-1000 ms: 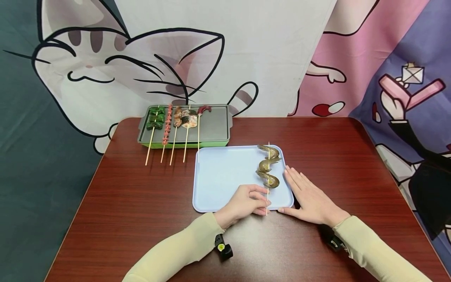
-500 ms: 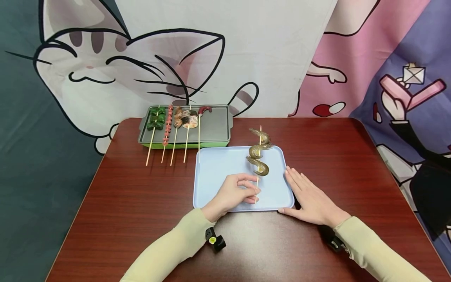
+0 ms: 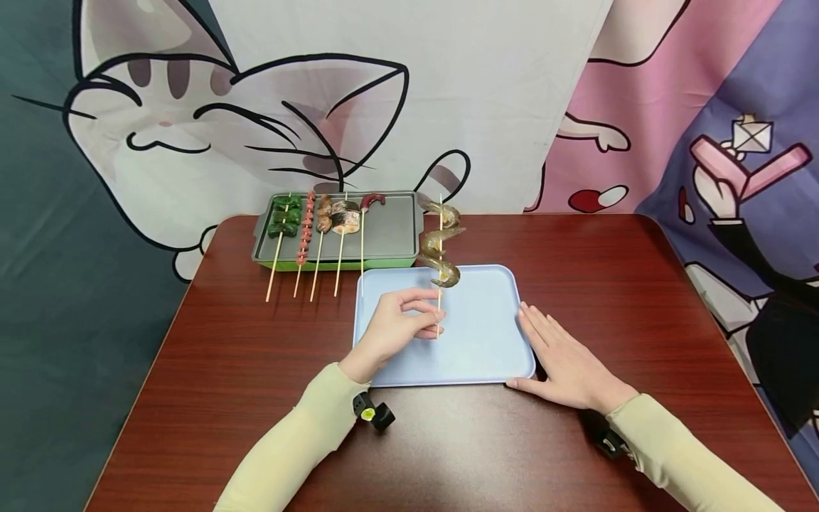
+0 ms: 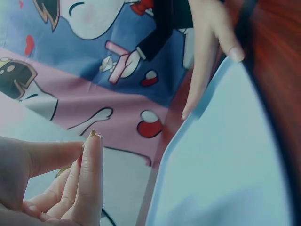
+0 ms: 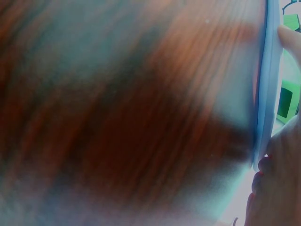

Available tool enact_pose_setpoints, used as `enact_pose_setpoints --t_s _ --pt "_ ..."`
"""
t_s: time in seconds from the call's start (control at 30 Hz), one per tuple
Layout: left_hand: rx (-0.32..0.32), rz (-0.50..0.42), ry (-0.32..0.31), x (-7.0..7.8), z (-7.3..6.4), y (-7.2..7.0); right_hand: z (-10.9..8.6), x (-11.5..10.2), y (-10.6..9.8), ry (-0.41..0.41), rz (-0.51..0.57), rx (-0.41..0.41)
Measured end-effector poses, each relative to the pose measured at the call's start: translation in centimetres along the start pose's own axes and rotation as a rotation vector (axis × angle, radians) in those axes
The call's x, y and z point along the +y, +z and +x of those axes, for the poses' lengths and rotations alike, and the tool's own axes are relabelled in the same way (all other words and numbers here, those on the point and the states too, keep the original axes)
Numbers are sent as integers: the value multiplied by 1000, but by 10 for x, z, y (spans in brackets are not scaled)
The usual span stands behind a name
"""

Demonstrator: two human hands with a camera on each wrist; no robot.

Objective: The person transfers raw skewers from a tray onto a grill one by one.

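In the head view my left hand [image 3: 399, 323] pinches the lower stick of a shrimp skewer [image 3: 440, 245], thumb against fingers. Three grey-green shrimp are threaded on it, and it stands above the blue tray [image 3: 486, 327], its top reaching past the tray's far rim. From the left wrist view, the stick's end shows between thumb and fingertips of the left hand [image 4: 70, 174]. My right hand [image 3: 569, 359] lies with straight fingers along the tray's right edge, thumb at the near corner. The right wrist view shows that hand [image 5: 277, 183] at the tray's rim [image 5: 267, 84].
Behind the tray stands a grey-topped green grill box [image 3: 393, 235]. Across it lie several skewers: green pepper [image 3: 284, 215], pink slices [image 3: 305, 231], brown meat [image 3: 323, 215], a fish piece [image 3: 345, 216] and a dark red tentacle [image 3: 372, 201]. Their sticks overhang the front edge.
My left hand has lifted the shrimp skewer from the tray's right side and carried it left and away from me, towards the grill box. The right hand stays at the tray's edge.
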State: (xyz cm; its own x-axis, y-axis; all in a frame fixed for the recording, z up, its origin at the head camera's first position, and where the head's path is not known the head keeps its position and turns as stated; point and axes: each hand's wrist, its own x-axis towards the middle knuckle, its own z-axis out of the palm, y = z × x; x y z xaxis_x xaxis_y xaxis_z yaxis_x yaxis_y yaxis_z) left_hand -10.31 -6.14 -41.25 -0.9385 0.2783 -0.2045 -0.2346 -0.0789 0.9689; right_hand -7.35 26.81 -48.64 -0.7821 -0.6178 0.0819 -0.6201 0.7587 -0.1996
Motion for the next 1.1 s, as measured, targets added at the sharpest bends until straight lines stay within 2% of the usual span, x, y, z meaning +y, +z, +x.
enact_pose_setpoints --t_s 0.27,0.57,0.83,1.1 --pt "77 5 13 14 6 -18 -1 0 1 8 1 -8" --pt "168 80 -10 31 20 -42 -1 1 1 11 -1 -8" --pt "180 106 -83 38 36 -57 0 2 2 16 -2 -29" --pt "176 160 -154 40 47 -62 0 1 2 33 -11 -44"
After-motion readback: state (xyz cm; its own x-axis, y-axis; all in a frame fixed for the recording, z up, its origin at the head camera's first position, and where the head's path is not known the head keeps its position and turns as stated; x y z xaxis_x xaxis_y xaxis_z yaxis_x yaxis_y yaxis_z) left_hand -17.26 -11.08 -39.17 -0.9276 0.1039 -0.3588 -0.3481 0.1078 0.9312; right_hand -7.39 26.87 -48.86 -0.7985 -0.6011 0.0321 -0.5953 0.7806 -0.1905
